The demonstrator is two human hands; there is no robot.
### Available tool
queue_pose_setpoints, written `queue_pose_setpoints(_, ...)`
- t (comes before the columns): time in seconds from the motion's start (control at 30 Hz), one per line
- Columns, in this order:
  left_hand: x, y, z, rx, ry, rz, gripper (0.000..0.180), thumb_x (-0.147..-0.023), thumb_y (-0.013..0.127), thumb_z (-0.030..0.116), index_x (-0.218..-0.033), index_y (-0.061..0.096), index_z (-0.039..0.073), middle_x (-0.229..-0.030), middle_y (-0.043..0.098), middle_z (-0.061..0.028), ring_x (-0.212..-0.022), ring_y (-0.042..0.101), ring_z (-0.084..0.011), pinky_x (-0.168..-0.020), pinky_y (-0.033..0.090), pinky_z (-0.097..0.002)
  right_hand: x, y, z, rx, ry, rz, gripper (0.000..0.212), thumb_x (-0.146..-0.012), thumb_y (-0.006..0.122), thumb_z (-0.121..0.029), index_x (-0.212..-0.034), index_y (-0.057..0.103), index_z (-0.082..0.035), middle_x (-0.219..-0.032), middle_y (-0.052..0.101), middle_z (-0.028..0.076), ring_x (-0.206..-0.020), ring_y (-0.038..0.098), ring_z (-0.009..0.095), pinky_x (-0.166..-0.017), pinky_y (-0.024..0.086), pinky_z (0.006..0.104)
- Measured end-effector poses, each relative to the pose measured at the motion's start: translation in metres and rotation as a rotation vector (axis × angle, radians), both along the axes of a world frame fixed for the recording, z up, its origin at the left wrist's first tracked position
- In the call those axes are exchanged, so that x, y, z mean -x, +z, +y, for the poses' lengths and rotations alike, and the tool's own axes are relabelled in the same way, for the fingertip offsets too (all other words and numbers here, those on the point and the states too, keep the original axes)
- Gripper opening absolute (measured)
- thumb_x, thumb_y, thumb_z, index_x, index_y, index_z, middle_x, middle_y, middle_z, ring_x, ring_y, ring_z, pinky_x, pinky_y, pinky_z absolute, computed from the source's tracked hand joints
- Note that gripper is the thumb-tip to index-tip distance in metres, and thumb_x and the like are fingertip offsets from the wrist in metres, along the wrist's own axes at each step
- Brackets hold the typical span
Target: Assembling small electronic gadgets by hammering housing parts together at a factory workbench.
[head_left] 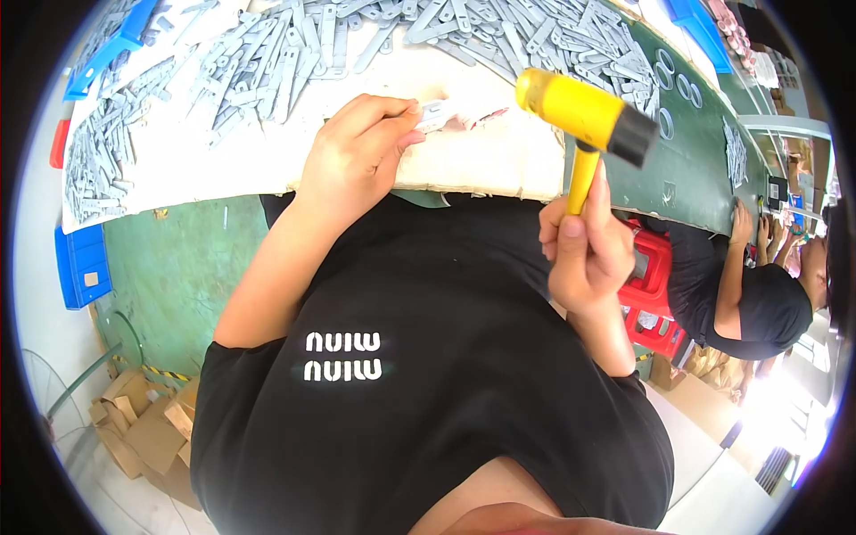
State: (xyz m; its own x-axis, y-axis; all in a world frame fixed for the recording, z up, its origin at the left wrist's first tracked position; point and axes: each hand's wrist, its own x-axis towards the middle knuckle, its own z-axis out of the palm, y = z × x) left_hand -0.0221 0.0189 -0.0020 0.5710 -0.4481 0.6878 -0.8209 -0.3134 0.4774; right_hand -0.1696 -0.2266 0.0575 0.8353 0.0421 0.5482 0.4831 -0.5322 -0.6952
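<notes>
Desk [499,165] surface, pale and worn, curves across the upper part of the view, with a green mat on its right stretch. Heaps of flat grey metal strips [294,53] cover the far side of the desk from left to right, lying in all directions. Blue bins [82,263] sit at the left edge, and flattened cardboard [147,428] lies on the floor at lower left. At the right edge another person in a dark shirt [758,303] bends over the same desk, beside a red stool [649,285]. The person's own right hand [584,254] is clenched around the yellow handle of a mallet [584,120], held upright above the near edge of the desk; the forearm rises from below with the wrist cocked. The mallet's yellow head with a black face lies roughly crosswise, blurred, and points right and slightly down. The left hand [357,160] rests on the desk with its fingers curled, thumb and fingertips pinching one small grey metal piece [437,111] flat against the pale surface. That piece lies just left of and a little below the mallet head, its long axis running left to right, jutting from the fingertips toward the mallet. The left hand is the nearer one to it, touching it; the mallet head hangs close but apart from it.
</notes>
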Motion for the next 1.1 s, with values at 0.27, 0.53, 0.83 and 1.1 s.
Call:
queue_pose_setpoints(0.27,-0.002,-0.008,-0.003,0.058,0.008,-0.018,0.024,-0.079,0.08,-0.01,-0.101,0.073,-0.005,-0.1,0.071,-0.0128,-0.084,0.071,-0.0289,-0.069,0.059,-0.0358,-0.008,-0.007,0.017,0.098,-0.138,0.203,0.056,-0.095,0.06,0.013,-0.148,0.061,-0.002,-0.075,0.062,0.017,-0.061,0.059,0.031,-0.064,0.052,0.0319)
queue_pose_setpoints(0.53,0.0,-0.007,-0.003,0.067,0.021,-0.036,0.024,-0.077,0.082,-0.007,-0.099,0.073,-0.005,-0.098,0.07,-0.0117,-0.084,0.07,-0.0296,-0.068,0.059,-0.0377,-0.005,-0.01,0.017,0.184,-0.145,0.13,0.057,-0.102,0.056,0.008,-0.158,0.049,-0.001,-0.073,0.062,0.005,-0.062,0.053,0.009,-0.063,0.048,0.0245)
queue_pose_setpoints(0.83,0.003,-0.006,0.004,0.118,0.018,0.219,0.033,-0.082,0.087,0.003,-0.111,0.073,-0.001,-0.1,0.074,-0.0087,-0.083,0.073,-0.0265,-0.071,0.062,-0.035,-0.01,-0.001,0.026,0.244,-0.122,0.331,0.054,-0.103,0.058,0.005,-0.156,0.054,-0.003,-0.067,0.057,0.007,-0.058,0.051,0.012,-0.063,0.046,0.0246)
queue_pose_setpoints(1.1,0.006,-0.006,0.007,0.258,0.07,0.554,0.087,-0.079,0.095,0.014,-0.148,0.042,0.006,-0.087,0.074,-0.0107,-0.08,0.077,-0.024,-0.077,0.065,-0.0347,-0.024,-0.004,0.041,0.347,0.05,0.32,0.067,-0.087,0.063,0.019,-0.152,0.056,0.003,-0.08,0.068,0.017,-0.065,0.064,0.032,-0.064,0.053,0.0326)
